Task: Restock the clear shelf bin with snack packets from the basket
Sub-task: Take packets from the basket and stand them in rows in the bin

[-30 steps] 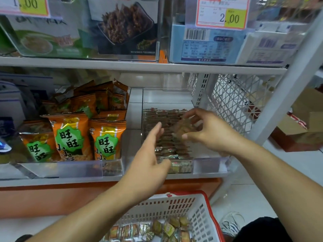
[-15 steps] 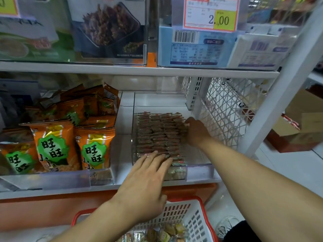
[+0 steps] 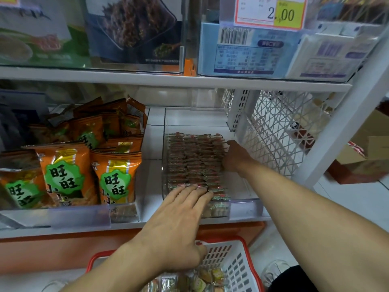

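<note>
Head view: left hand (image 3: 179,226) lies flat, fingers spread, on packets (image 3: 194,161) at the bin's (image 3: 244,204) front edge; right hand (image 3: 234,157), fingers hidden, presses their right side. Basket (image 3: 240,268) sits below.

Orange snack bags (image 3: 69,165) stand packed at nine o'clock, a yellow price tag (image 3: 270,12) reading 2.00 hangs at one o'clock, white wire mesh (image 3: 280,131) at three, cardboard boxes (image 3: 366,148) beyond it.

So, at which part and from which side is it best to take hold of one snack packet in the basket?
Probably from above: the snack packets lie loose in the open-topped basket, walled on every side. Pinch a crimped end, which looks thin.
</note>
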{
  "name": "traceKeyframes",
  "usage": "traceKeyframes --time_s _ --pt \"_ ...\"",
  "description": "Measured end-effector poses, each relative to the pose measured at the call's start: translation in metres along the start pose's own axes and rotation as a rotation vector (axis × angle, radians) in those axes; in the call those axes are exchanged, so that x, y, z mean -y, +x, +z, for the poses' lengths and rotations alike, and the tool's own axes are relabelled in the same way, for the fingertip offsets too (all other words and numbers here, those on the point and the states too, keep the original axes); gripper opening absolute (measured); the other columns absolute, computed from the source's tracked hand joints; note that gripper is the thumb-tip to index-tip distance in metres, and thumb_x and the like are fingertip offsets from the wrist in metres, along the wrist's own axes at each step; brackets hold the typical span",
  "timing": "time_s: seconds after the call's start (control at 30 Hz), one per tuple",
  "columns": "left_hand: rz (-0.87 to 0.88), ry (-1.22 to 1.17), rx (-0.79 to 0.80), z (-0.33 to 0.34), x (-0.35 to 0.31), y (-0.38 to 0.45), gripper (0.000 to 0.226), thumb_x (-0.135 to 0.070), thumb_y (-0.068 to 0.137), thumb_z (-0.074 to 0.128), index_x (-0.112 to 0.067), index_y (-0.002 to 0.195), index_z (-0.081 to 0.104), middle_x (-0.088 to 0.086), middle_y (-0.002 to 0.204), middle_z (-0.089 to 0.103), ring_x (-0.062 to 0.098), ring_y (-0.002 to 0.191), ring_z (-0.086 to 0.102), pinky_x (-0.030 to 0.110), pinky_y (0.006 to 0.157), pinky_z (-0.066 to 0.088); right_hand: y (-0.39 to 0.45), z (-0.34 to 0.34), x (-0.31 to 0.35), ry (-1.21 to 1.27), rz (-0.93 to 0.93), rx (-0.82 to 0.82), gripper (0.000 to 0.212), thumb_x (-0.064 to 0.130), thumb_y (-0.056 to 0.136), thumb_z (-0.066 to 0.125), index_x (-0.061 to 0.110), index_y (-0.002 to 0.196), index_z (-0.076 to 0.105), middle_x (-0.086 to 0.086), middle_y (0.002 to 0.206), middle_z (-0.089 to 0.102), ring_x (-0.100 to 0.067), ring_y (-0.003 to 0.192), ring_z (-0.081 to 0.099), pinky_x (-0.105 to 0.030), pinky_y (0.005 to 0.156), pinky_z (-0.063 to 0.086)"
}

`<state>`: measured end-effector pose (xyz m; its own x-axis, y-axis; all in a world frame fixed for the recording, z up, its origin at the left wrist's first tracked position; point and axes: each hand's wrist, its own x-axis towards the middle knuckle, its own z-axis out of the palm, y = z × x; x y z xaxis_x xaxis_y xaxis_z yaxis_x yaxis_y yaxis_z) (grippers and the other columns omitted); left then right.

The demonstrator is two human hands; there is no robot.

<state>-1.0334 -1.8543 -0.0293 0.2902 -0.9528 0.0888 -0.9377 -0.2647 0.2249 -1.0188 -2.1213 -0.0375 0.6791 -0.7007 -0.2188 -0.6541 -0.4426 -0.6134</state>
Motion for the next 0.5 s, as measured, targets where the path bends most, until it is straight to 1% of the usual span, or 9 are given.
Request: traceKeyframes --time_s 0.07,0.13,0.23,0.3,0.4,0.43,0.47,0.5 --pt "0.005 -0.007 0.007 -0.0013 0.0000 0.0006 0.106 -0.064 0.080 0.057 -0.027 0.162 0.000 -0.009 0.168 0.006 0.006 0.152 -0.003 0.022 0.114 -0.022 0.0007 0.0014 -0.0004 0.046 0.006 0.002 0.084 0.022 0.093 0.067 0.012 0.159 0.016 -0.015 0.155 0.042 -0.033 0.138 0.045 -0.036 0.109 0.042" --pt "0.007 -0.018 0.008 -0.0021 0.0000 0.0008 0.106 -0.065 0.080 0.057 -0.028 0.162 0.000 -0.009 0.168 0.007 0.006 0.151 -0.002 0.019 0.111 -0.024 0.0005 0.0029 -0.0008 0.115 0.016 0.006 0.092 0.024 0.092 0.070 0.015 0.161 0.010 -0.011 0.159 0.036 -0.031 0.142 0.041 -0.038 0.114 0.039" --pt "0.005 -0.026 0.002 -0.0022 -0.0002 -0.0001 0.105 -0.064 0.081 0.057 -0.030 0.162 -0.001 -0.008 0.167 0.009 0.006 0.151 -0.001 0.018 0.109 -0.025 -0.0002 0.0045 -0.0008 0.162 0.023 0.016 0.095 0.032 0.091 0.072 0.012 0.160 0.010 -0.009 0.160 0.036 -0.029 0.141 0.042 -0.042 0.114 0.040" --pt "0.005 -0.023 -0.005 -0.0020 -0.0002 -0.0003 0.104 -0.064 0.081 0.056 -0.030 0.162 0.000 -0.008 0.168 0.010 0.007 0.151 -0.001 0.019 0.110 -0.024 0.0003 0.0048 -0.0005 0.216 0.013 0.009 0.097 0.032 0.088 0.075 0.010 0.159 0.012 -0.009 0.156 0.041 -0.027 0.137 0.046 -0.040 0.113 0.041" --pt "0.010 -0.020 -0.015 -0.0015 -0.0001 -0.0004 0.104 -0.065 0.081 0.056 -0.030 0.162 0.001 -0.009 0.167 0.011 0.006 0.150 0.000 0.017 0.108 -0.025 -0.0001 0.0042 -0.0003 0.380 0.021 0.062 0.085 0.020 0.087 0.075 0.009 0.156 0.025 -0.007 0.146 0.052 -0.028 0.127 0.054 -0.038 0.108 0.045" --pt "0.011 -0.019 -0.020 -0.0011 0.0000 -0.0004 0.104 -0.066 0.081 0.056 -0.030 0.162 0.002 -0.009 0.167 0.012 0.006 0.150 0.001 0.017 0.108 -0.025 -0.0006 0.0040 -0.0006 0.430 0.035 0.095 0.076 0.015 0.089 0.071 0.009 0.154 0.032 -0.005 0.139 0.058 -0.029 0.123 0.058 -0.038 0.104 0.048" --pt "0.011 -0.018 -0.023 -0.0007 -0.0002 -0.0002 0.104 -0.066 0.081 0.056 -0.030 0.162 0.002 -0.009 0.167 0.013 0.006 0.150 0.002 0.017 0.109 -0.024 -0.0009 0.0039 -0.0008 0.466 0.038 0.118 0.062 0.010 0.090 0.066 0.006 0.147 0.043 -0.005 0.129 0.064 -0.030 0.116 0.062 -0.038 0.098 0.051" --pt "0.012 -0.018 -0.023 -0.0002 -0.0003 -0.0001 0.104 -0.066 0.080 0.056 -0.030 0.162 0.003 -0.008 0.167 0.013 0.006 0.151 0.002 0.018 0.110 -0.023 -0.0012 0.0036 -0.0014 0.488 0.041 0.123 0.053 0.007 0.091 0.063 0.005 0.141 0.048 -0.007 0.123 0.067 -0.031 0.111 0.064 -0.041 0.095 0.052"
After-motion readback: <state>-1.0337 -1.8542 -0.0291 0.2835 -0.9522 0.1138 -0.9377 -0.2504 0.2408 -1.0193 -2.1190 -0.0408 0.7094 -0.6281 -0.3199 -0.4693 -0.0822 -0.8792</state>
